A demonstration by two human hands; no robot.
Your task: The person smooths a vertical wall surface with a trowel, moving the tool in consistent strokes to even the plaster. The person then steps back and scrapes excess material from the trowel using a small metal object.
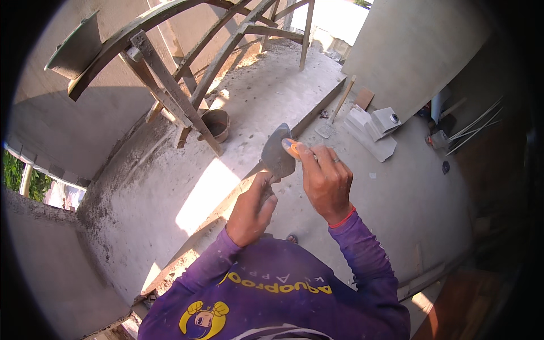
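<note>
In front of my chest, a grey pointing trowel (pixel 277 156) is held up with its flat blade tilted away from me. My left hand (pixel 249 211) is closed round its handle end, which the fingers mostly hide. Pinched in my right hand (pixel 327 180) is a small orange-and-grey tool (pixel 291 148), its tip against the upper right of the trowel blade. Its exact kind I cannot make out.
Wooden scaffold trestles (pixel 170 85) rise at the far left, with a mortar pan (pixel 76 48) on top and a bucket (pixel 216 124) below. A raised concrete ledge runs alongside. Rightward lie a long-handled shovel (pixel 340 107), a white box-like piece (pixel 377 127) and thin rods (pixel 475 126).
</note>
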